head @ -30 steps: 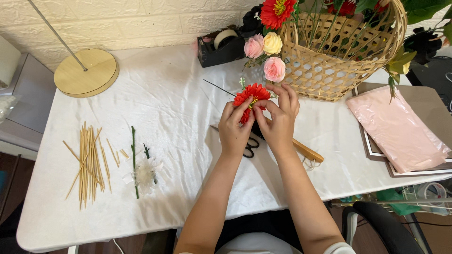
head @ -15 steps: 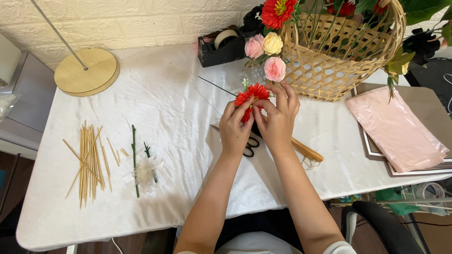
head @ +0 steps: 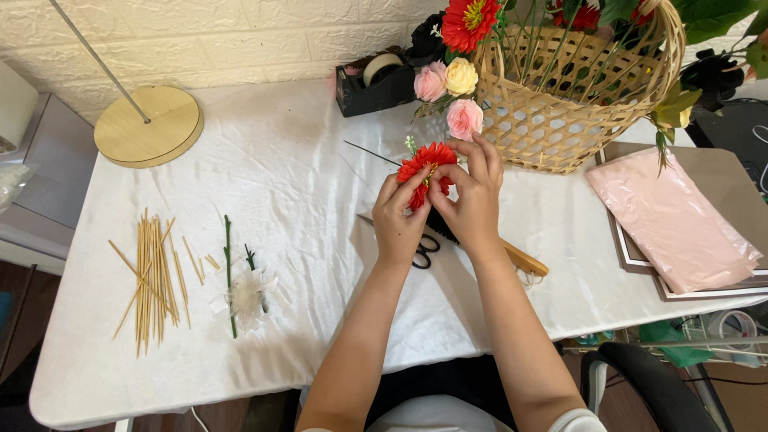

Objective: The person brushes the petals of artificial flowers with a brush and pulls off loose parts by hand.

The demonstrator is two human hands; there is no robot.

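I hold a red flower (head: 426, 164) between both hands, above the middle of the white table (head: 280, 184). My left hand (head: 398, 220) pinches its lower petals with thumb and fingers closed on them; my right hand (head: 472, 196) curls over its right side, fingertips gripping the head. My fingers cover much of the bloom, so I cannot make out its underside or whether a stem is fixed there. A thin dark wire (head: 372, 154) runs up and left from behind the flower; where it ends under my hands is hidden.

Under my wrists lie scissors (head: 424, 252), only the black loops showing, and a wooden handle (head: 524, 260) pokes out to the right of my forearm; the rest of that tool is covered.

Behind the flower stands a woven basket (head: 560, 120) with flowers in it, its top cut off by the frame, with pink and yellow roses (head: 452, 92) at its left side. A black tape holder (head: 376, 84) sits just left of them. Far left on the table lie wooden sticks (head: 152, 272), a green stem (head: 229, 268) and a pale tuft (head: 250, 292), too blurred to identify. A round wooden lamp base (head: 148, 124) stands at the back left, its rod running out of view. Pink sheets (head: 672, 216) lie at the right.
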